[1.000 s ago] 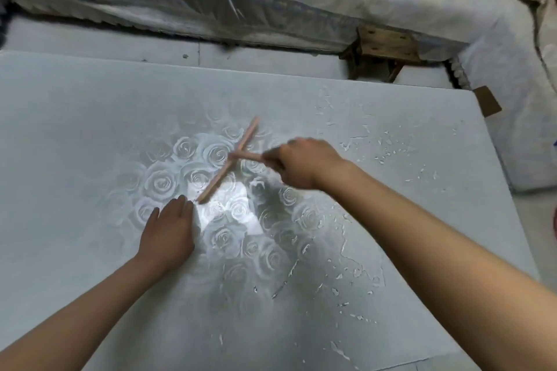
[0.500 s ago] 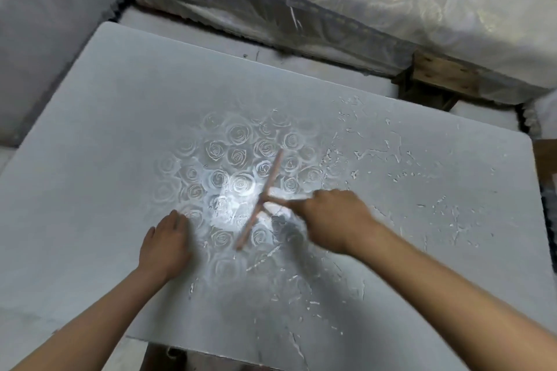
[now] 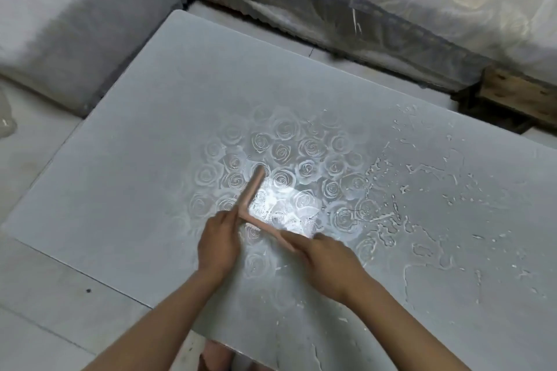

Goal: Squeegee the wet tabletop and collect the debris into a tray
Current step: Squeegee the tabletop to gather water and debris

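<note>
The squeegee (image 3: 252,190) is pale pink and T-shaped, with a slim blade and a thin handle. The right hand (image 3: 325,259) curls around the handle's near end in a firm grasp. The left hand (image 3: 220,242) lies flat with straight fingers on the tabletop (image 3: 120,175), its edge against the spot where blade and handle meet, hiding the blade's near half. The blade's long axis runs from the left hand away and slightly right; the handle points back right toward the right hand. It sits on the glossy rose pattern (image 3: 283,150) at the table's middle. Water streaks (image 3: 422,220) bead the right side.
</note>
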